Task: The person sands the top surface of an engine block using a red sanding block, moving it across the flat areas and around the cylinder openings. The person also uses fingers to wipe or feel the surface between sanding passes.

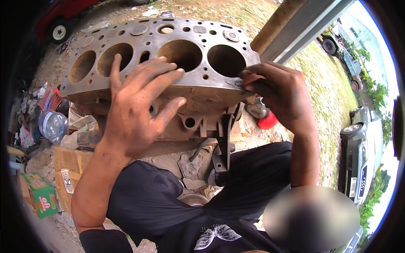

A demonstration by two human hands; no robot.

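Observation:
A grey metal engine block [192, 80] stands in front of me, its flat top face tilted toward me with several large round cylinder bores and many smaller holes. My left hand [137, 105] lies over the block's near edge, fingers spread across the top face and thumb out over the near side; it holds nothing. At the right end of the block, my right hand [284, 88] pinches a folded reddish-brown piece of sandpaper [252, 79] against the corner of the top face. Part of the sandpaper is hidden by the fingers.
A metal post [291, 31] rises just beyond the right end. A red-based container [268, 121] sits below my right hand. To the left are a clear plastic jug [54, 125], a cardboard piece [69, 168] and a green box [40, 194]. A silver car [358, 143] stands far right.

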